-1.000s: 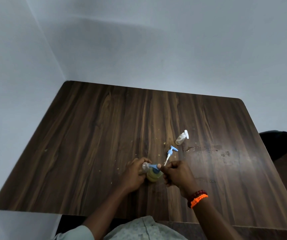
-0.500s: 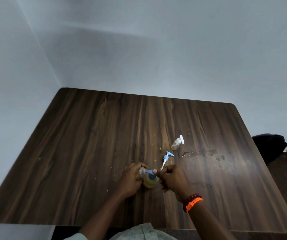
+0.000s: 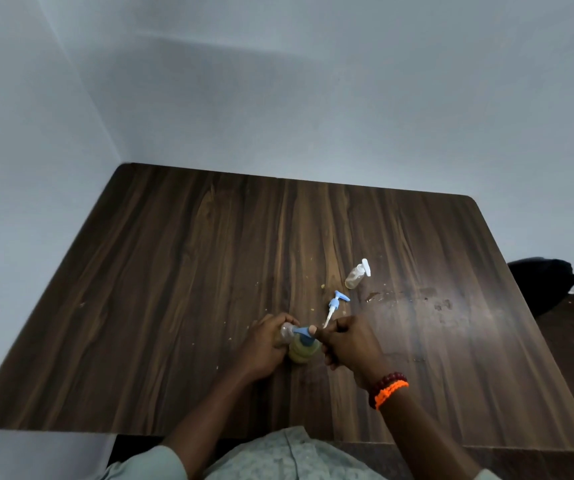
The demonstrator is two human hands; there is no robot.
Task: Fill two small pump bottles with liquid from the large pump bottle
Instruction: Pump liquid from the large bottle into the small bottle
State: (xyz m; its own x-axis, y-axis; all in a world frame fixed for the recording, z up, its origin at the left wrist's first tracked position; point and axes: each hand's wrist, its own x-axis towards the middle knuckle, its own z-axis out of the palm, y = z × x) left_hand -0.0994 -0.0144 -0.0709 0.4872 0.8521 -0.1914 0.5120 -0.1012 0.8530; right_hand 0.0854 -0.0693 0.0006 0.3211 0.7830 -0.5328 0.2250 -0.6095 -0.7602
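Right, your left hand is curled around a small clear bottle, holding its open mouth up against the nozzle of the large pump bottle. Your right hand sits at three o'clock of that big bottle, fingers folded in, thumb pressed down on the back of the blue pump head. The large bottle stands upright between your two hands, yellowish liquid showing through its wall. How full the little bottle is, you can't tell from here; your fingers cover most of it.

Out from the hands, at about one o'clock, a loose blue pump top lies on the table, its white dip tube pointing back toward your right knuckles. Further along the same line, a second small bottle with a white pump stands capped, a pale amber liquid inside. At three o'clock of that bottle there's a wet smear on the wood, and a few crumbs scattered round the work area.

On your right wrist, a dark red bead bracelet and an orange braided band sit side by side. A dark bundle lies past the table's right edge.
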